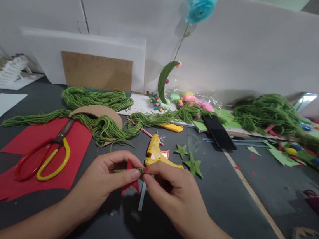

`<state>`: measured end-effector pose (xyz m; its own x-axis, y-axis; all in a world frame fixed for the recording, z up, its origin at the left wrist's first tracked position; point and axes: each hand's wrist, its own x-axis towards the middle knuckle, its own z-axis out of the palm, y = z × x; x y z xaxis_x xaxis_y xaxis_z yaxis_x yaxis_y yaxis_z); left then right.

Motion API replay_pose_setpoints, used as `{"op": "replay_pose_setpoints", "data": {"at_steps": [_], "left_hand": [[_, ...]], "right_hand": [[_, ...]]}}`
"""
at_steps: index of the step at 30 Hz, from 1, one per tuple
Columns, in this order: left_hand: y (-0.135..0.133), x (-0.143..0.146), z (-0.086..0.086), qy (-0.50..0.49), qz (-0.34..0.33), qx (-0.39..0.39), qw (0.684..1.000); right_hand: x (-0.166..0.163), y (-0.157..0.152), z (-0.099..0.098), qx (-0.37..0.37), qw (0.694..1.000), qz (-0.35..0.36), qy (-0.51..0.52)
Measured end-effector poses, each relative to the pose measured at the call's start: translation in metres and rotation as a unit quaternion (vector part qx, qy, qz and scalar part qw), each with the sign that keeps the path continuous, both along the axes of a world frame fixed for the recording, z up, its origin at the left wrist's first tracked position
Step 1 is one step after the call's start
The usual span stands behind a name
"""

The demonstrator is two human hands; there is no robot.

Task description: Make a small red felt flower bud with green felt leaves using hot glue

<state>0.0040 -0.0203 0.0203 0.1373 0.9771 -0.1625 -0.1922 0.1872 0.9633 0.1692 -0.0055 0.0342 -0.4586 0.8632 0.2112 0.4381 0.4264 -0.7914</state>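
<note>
My left hand (101, 178) pinches a red paper star (130, 186) partly wrapped in green yarn. Thumb and fingertips of my right hand (180, 195) are closed at the star's right side, where red and green show; the yarn strand between them is mostly hidden. Just beyond my hands lies a yellow glue gun (154, 148), with a clear glue stick (141, 197) reaching toward me beneath them. Two green yarn-covered stars (194, 165) rest to the right of the gun.
Scissors (62, 134) lie on red sheets (76, 155) at left. Green yarn hanks (97, 99) spread across the back, near a cardboard crescent (97, 111). A yellow cutter (171, 127) and black phone (219, 133) lie behind. A blue flower (201, 9) and green crescent (164, 79) stand upright.
</note>
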Motion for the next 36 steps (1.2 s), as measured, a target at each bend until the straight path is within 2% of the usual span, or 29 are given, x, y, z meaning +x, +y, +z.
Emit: {"op": "replay_pose_setpoints", "data": {"at_steps": [5, 7, 10, 12, 18, 24, 26, 31, 36], "left_hand": [[-0.001, 0.000, 0.002, -0.026, -0.009, -0.023, 0.999], [-0.001, 0.000, 0.002, -0.042, -0.005, -0.032, 0.999], [-0.001, 0.001, 0.002, -0.052, 0.002, -0.038, 0.998], [-0.002, 0.002, 0.003, -0.064, 0.012, -0.044, 0.997], [-0.001, 0.005, 0.004, -0.133, 0.016, -0.093, 0.987], [0.001, 0.005, 0.001, -0.089, 0.021, -0.074, 0.993], [0.001, 0.005, 0.002, -0.086, 0.024, -0.070, 0.994], [-0.001, 0.006, 0.001, -0.078, 0.036, -0.057, 0.995], [-0.003, 0.006, -0.001, -0.016, 0.040, -0.021, 0.999]], "right_hand": [[-0.003, 0.005, -0.001, -0.040, 0.997, 0.002, 0.059], [-0.003, 0.006, -0.001, -0.115, 0.990, -0.004, 0.085], [-0.003, 0.005, -0.001, -0.234, 0.962, -0.015, 0.138], [-0.003, 0.003, -0.002, -0.263, 0.950, -0.008, 0.169], [-0.008, -0.002, -0.006, -0.227, 0.954, -0.025, 0.193], [-0.009, 0.004, -0.005, -0.188, 0.969, -0.050, 0.153], [-0.009, 0.004, -0.005, -0.201, 0.966, -0.047, 0.154], [-0.012, -0.001, -0.010, -0.282, 0.932, -0.028, 0.224], [-0.013, -0.002, -0.012, -0.277, 0.931, -0.030, 0.234]]}}
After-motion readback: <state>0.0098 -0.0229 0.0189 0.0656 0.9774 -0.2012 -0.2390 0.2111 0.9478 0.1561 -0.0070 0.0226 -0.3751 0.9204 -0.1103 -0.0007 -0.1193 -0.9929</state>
